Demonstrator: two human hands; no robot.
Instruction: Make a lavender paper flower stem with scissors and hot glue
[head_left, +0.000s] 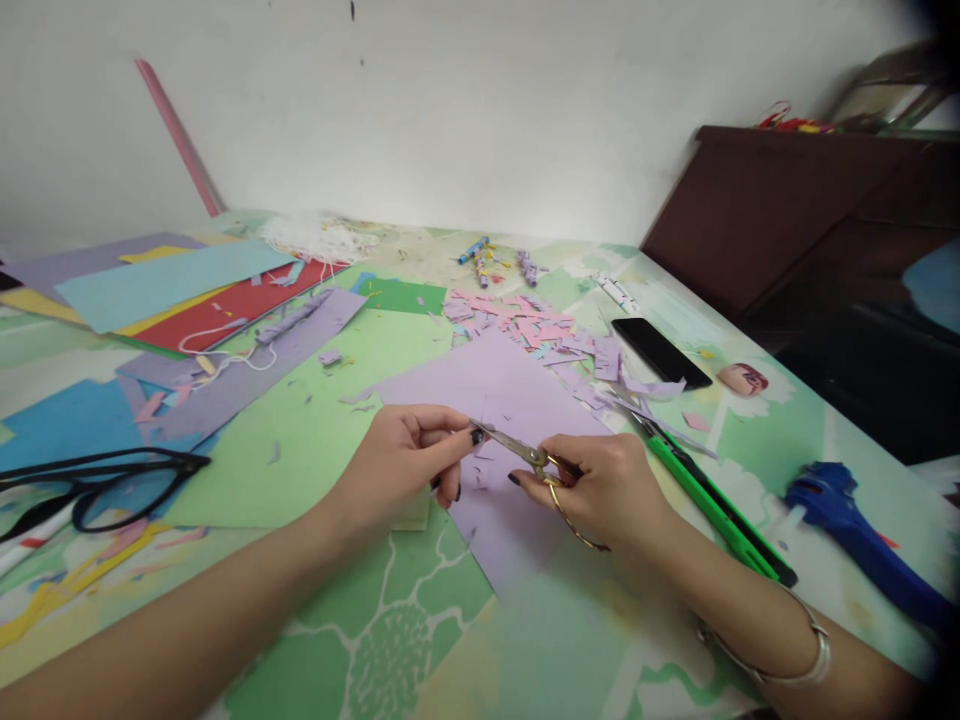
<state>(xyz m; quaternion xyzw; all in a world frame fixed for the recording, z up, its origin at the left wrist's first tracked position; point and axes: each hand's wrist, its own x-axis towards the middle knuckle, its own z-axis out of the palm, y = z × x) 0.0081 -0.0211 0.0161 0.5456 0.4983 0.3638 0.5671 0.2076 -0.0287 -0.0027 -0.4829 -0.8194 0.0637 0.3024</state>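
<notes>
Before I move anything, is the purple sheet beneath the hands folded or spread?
Spread: the purple sheet lies broad and flat, partly over the light green sheet, with no fold visible.

Obstacle right of hands (611,480): green cutter (721,508)

Floral table (390,640) (pale green), phone (661,352), cutter (720,505)

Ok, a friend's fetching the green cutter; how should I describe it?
Above the flowered tablecloth, find the right hand holding scissors. Just to its right lies the cutter, slim and straight; its bright green body with a dark end sets it apart from the black phone and blue tool.
</notes>
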